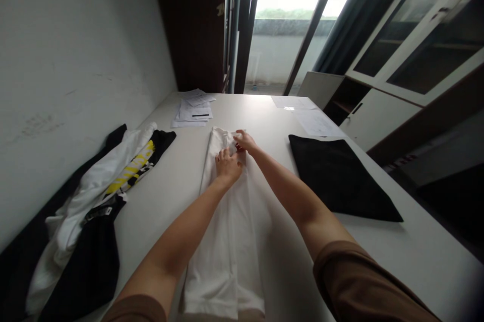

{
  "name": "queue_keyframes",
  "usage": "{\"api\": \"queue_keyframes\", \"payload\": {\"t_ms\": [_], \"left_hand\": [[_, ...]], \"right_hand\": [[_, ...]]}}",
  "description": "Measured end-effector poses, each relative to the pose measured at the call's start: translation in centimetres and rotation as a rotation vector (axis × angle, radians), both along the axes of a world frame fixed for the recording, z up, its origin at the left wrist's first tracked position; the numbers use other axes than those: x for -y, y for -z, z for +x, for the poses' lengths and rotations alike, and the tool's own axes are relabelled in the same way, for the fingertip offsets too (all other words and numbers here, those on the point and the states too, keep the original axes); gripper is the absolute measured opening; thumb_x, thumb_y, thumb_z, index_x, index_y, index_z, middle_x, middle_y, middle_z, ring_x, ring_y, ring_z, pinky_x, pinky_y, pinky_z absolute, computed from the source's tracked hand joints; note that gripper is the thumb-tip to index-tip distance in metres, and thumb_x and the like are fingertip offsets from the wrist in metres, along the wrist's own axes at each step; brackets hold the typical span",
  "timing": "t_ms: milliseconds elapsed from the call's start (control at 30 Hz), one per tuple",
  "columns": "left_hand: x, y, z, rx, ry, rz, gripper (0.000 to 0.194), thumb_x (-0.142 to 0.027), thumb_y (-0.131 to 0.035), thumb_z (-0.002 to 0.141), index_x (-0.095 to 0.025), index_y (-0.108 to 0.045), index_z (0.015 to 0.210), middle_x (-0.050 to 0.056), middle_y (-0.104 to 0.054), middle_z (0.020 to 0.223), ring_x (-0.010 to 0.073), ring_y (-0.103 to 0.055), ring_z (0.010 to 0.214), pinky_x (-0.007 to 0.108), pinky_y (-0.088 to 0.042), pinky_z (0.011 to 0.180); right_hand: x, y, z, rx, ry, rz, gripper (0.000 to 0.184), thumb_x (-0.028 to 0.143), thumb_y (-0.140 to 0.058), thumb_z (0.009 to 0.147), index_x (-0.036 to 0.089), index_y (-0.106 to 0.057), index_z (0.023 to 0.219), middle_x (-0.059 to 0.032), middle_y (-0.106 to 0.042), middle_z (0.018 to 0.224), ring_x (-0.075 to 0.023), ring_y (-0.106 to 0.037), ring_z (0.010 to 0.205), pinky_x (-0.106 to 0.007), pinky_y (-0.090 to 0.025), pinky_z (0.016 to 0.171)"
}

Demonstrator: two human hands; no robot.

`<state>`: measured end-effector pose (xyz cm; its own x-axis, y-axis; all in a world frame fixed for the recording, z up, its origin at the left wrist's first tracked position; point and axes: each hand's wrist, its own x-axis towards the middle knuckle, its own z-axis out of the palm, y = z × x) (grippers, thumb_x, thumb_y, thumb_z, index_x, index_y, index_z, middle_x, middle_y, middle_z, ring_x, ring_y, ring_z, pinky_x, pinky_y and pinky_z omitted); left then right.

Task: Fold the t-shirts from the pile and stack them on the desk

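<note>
A long white garment [223, 241], folded into a narrow strip, lies lengthwise on the white table in front of me. Its far end looks bunched and slightly wrinkled. My left hand [228, 165] rests on the cloth near that end, palm down with the fingers apart. Just beyond it, my right hand [245, 141] has its fingers closed on the garment's far right edge. The fingertips of the right hand are partly hidden by cloth. Whether the garment is trousers or a top, I cannot tell.
A folded black cloth item [336, 176] lies to the right. At the left, by the wall, is a heap of black, white and yellow-printed clothes [94, 201]. Loose papers [193, 110] sit at the far left, and more sheets [315, 121] at the far right of the table [253, 110].
</note>
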<state>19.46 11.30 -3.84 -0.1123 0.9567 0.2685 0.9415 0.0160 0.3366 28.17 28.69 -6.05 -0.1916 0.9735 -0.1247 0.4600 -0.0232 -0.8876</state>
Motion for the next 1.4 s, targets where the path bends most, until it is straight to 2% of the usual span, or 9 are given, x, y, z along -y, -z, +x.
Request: {"api": "queue_keyframes", "payload": {"t_ms": [233, 333, 533, 700, 867, 1033, 1133, 1233, 1400], "left_hand": [[-1.5, 1.1, 0.7, -0.068, 0.016, -0.046, 0.057, -0.025, -0.054, 0.092, -0.032, -0.049, 0.149, 0.009, -0.035, 0.162, 0.0327, -0.029, 0.146, 0.057, -0.027, 0.118], [-2.4, 1.0, 0.5, -0.076, 0.029, -0.049, 0.051, -0.026, -0.05, 0.094, -0.029, -0.053, 0.145, 0.01, -0.031, 0.164, 0.0345, -0.025, 0.148, 0.059, -0.024, 0.119], [-3.2, 0.5, -0.5, -0.139, 0.04, -0.017, 0.054, -0.024, -0.051, 0.092, -0.019, -0.054, 0.145, 0.013, -0.038, 0.161, 0.0345, -0.03, 0.146, 0.058, -0.017, 0.122], [-3.1, 0.3, -0.7, -0.18, 0.111, 0.014, 0.051, -0.019, -0.043, 0.094, -0.009, -0.056, 0.143, 0.019, -0.047, 0.154, 0.0361, -0.039, 0.14, 0.057, -0.007, 0.123], [-2.9, 0.3, -0.5, -0.168, 0.149, -0.003, 0.046, -0.02, -0.043, 0.095, -0.007, -0.06, 0.136, 0.023, -0.059, 0.139, 0.0358, -0.053, 0.127, 0.053, -0.023, 0.118], [-2.6, 1.0, 0.2, -0.081, 0.19, 0.01, 0.047, -0.02, -0.046, 0.093, -0.015, -0.057, 0.138, 0.015, -0.064, 0.132, 0.0285, -0.058, 0.119, 0.041, -0.041, 0.106], [-2.7, 1.4, 0.5, -0.031, 0.196, 0.037, 0.052, -0.022, -0.048, 0.093, -0.019, -0.05, 0.145, 0.013, -0.056, 0.145, 0.0266, -0.051, 0.132, 0.039, -0.036, 0.114], [-3.1, 2.0, 0.2, -0.026, 0.176, -0.006, 0.06, -0.027, -0.053, 0.092, -0.015, -0.044, 0.15, 0.016, -0.041, 0.159, 0.0291, -0.035, 0.147, 0.045, -0.024, 0.122], [-3.6, 3.4, -0.7, -0.063, 0.227, -0.136, 0.06, -0.039, -0.047, 0.098, -0.017, -0.041, 0.153, 0.015, -0.034, 0.164, 0.0294, -0.026, 0.152, 0.05, -0.016, 0.125]], "right_hand": [[-0.7, 0.7, -1.0, 0.083, -0.129, 0.101, 0.02, 0.027, -0.059, 0.089, 0.017, -0.076, 0.089, 0.0013, -0.062, 0.067, -0.0087, -0.056, 0.057, -0.016, -0.046, 0.055], [-0.7, 0.3, -1.5, -0.038, -0.151, 0.017, 0.011, 0.021, -0.063, 0.085, 0.015, -0.073, 0.083, 0.0019, -0.06, 0.062, -0.008, -0.052, 0.053, -0.017, -0.046, 0.053], [0.1, -0.9, -1.3, -0.299, -0.007, -0.209, 0.013, 0.02, -0.064, 0.091, 0.015, -0.062, 0.079, 0.0032, -0.053, 0.054, -0.0085, -0.051, 0.048, -0.017, -0.046, 0.048], [0.4, -0.5, -0.9, -0.48, 0.012, -0.32, 0.013, 0.016, -0.065, 0.09, 0.016, -0.056, 0.081, 0.0032, -0.054, 0.057, -0.0092, -0.054, 0.051, -0.019, -0.051, 0.053], [-0.3, -0.1, -1.2, -0.487, 0.013, -0.235, 0.009, 0.008, -0.061, 0.083, 0.015, -0.063, 0.087, 0.004, -0.054, 0.059, -0.0081, -0.051, 0.051, -0.017, -0.047, 0.052], [-1.8, 0.5, -1.1, -0.227, 0.068, -0.039, 0.034, 0.006, -0.052, 0.078, 0.017, -0.073, 0.102, 0.0028, -0.059, 0.065, -0.0092, -0.052, 0.054, -0.02, -0.051, 0.059], [-2.4, 1.3, -0.5, -0.03, 0.078, 0.121, 0.041, 0.004, -0.049, 0.077, 0.02, -0.075, 0.105, -0.002, -0.071, 0.09, -0.0128, -0.065, 0.079, -0.024, -0.055, 0.08], [-2.3, 1.8, -0.1, 0.122, 0.051, 0.249, 0.043, 0.003, -0.05, 0.078, 0.022, -0.076, 0.107, -0.0041, -0.073, 0.114, -0.0158, -0.066, 0.105, -0.026, -0.048, 0.101], [-1.3, 1.5, 0.2, 0.141, 0.013, 0.353, 0.051, 0.005, -0.045, 0.084, 0.024, -0.072, 0.122, -0.0036, -0.068, 0.13, -0.0185, -0.061, 0.119, -0.029, -0.042, 0.111]]}}
